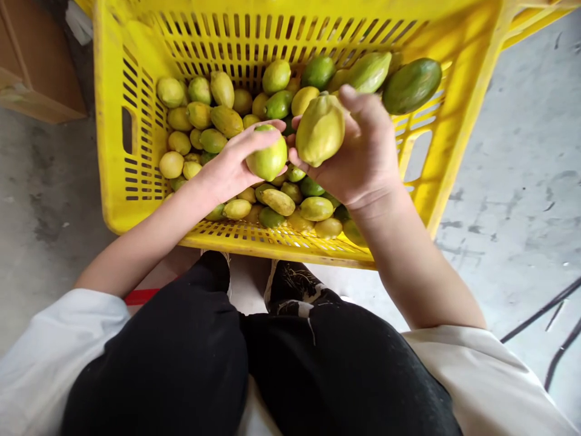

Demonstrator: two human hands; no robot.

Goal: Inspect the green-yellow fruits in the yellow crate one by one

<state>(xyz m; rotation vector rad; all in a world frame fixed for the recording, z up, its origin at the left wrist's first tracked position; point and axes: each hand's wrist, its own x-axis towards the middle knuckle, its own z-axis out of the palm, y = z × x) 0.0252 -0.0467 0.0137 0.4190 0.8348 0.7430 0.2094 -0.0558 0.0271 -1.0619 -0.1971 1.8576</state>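
Observation:
My left hand is closed around a smooth yellow-green lemon, its thumb lying across the top. Beside it, my right hand grips a larger, ridged yellow lemon, stem end up, with the fingers behind it and the thumb raised at the right. Both fruits are held above a yellow plastic crate, close together. Below them lie many green and yellow lemons, partly hidden by my hands. Longer dark green fruits rest near the crate's right side.
The slotted crate stands in front of my legs, its raised rim around the fruit. A cardboard box sits on the grey floor at the far left. Black cables lie on the floor at lower right.

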